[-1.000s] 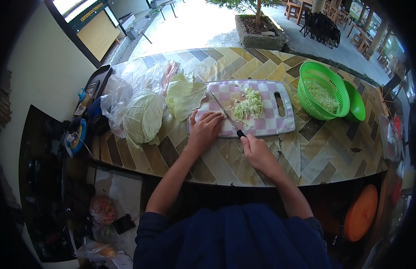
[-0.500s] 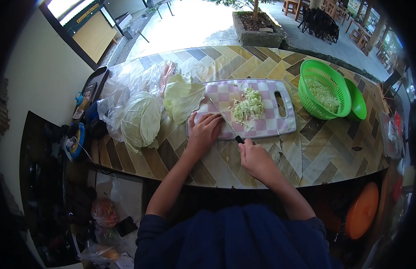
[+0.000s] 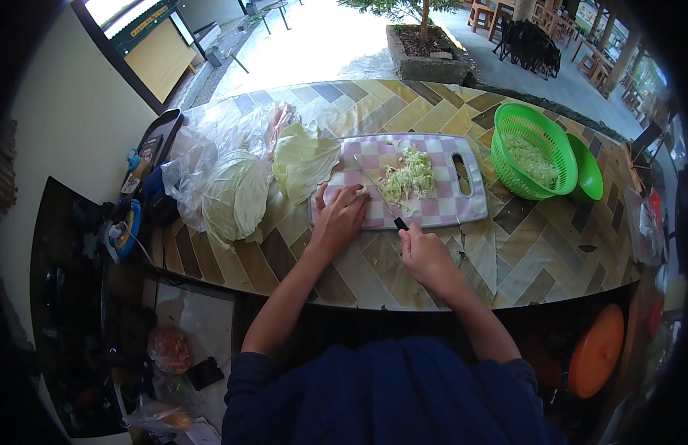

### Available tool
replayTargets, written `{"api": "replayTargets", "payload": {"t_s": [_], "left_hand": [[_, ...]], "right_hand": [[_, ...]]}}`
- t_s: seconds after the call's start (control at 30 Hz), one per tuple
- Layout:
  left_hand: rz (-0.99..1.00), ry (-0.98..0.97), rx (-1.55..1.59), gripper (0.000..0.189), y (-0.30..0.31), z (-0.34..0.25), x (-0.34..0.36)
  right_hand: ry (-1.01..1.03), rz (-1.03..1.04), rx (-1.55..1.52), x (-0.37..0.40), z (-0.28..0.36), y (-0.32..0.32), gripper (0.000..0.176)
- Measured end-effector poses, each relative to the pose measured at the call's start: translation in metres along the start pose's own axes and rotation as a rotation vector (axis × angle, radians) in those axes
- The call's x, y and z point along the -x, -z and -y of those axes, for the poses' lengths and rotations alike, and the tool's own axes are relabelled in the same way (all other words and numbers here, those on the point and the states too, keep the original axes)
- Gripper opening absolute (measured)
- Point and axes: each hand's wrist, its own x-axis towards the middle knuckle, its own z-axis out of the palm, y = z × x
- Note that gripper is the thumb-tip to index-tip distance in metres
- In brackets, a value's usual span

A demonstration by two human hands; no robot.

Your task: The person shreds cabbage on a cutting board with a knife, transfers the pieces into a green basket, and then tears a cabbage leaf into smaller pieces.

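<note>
On the pink-and-white checked cutting board [image 3: 453,210], my left hand [image 3: 338,219] rests at the left end, its fingers bent over a small pale piece of cabbage [image 3: 361,193] that they mostly cover. My right hand [image 3: 425,256] is closed round the black handle of a knife [image 3: 375,184]. The blade points away and to the left over the board, between my left fingers and a heap of shredded cabbage [image 3: 412,172]. Left of the board lie a loose cabbage leaf [image 3: 303,159] and a larger piece of cabbage [image 3: 236,196].
A green basket [image 3: 507,167] with shredded cabbage stands at the right, beside a green bowl [image 3: 592,178]. Clear plastic bags [image 3: 186,174] lie at the left near a dark tray [image 3: 155,133]. The table's curved front edge [image 3: 388,306] is close to my body.
The knife has moved slightly right, away from my left fingers and toward the shredded heap. My left fingers have lifted and spread a little, and a pale cabbage piece now shows at their tips.
</note>
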Motion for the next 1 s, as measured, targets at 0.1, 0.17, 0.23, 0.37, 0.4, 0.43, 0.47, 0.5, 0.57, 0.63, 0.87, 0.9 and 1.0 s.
{"api": "replayTargets", "payload": {"t_s": [0.1, 0.17, 0.23, 0.37, 0.4, 0.43, 0.47, 0.5, 0.57, 0.63, 0.87, 0.9, 1.0], "left_hand": [[0.001, -0.013, 0.005, 0.025, 0.001, 0.001, -0.001], [-0.021, -0.032, 0.024, 0.025, 0.001, 0.004, -0.001], [-0.03, -0.044, 0.037, 0.024, -0.001, 0.006, 0.0], [-0.014, -0.032, 0.06, 0.023, 0.002, 0.004, 0.0], [-0.016, -0.035, 0.066, 0.022, 0.003, 0.004, 0.0], [-0.017, -0.037, 0.071, 0.022, 0.003, 0.005, 0.0], [-0.019, -0.039, 0.077, 0.022, 0.003, 0.005, 0.0], [-0.019, -0.036, 0.078, 0.022, 0.003, 0.005, 0.0], [-0.019, -0.029, 0.083, 0.022, 0.003, 0.004, 0.0], [-0.022, -0.028, 0.093, 0.021, 0.005, 0.003, -0.001], [-0.048, -0.032, 0.082, 0.019, 0.005, 0.002, -0.004], [-0.053, -0.031, 0.087, 0.018, 0.005, 0.001, -0.005], [-0.052, -0.01, 0.094, 0.016, 0.006, 0.002, -0.007]], "right_hand": [[-0.009, -0.027, -0.08, -0.005, -0.004, 0.004, 0.038], [0.015, -0.028, -0.136, -0.006, -0.005, 0.006, 0.038], [0.035, -0.002, -0.14, -0.001, 0.0, 0.011, 0.038], [0.03, 0.051, -0.14, 0.012, 0.007, 0.016, 0.039], [0.03, 0.054, -0.138, 0.013, 0.008, 0.015, 0.039], [0.029, 0.057, -0.136, 0.014, 0.008, 0.014, 0.038], [0.029, 0.061, -0.133, 0.015, 0.008, 0.013, 0.038], [0.023, 0.069, -0.127, 0.016, 0.009, 0.014, 0.038], [0.01, 0.085, -0.115, 0.017, 0.012, 0.015, 0.038], [0.008, 0.086, -0.095, 0.016, 0.015, 0.015, 0.039], [0.025, 0.063, -0.06, -0.005, 0.018, -0.001, 0.039], [0.034, 0.048, -0.061, -0.009, 0.018, -0.005, 0.039], [0.054, 0.025, -0.056, -0.014, 0.019, -0.01, 0.039]]}}
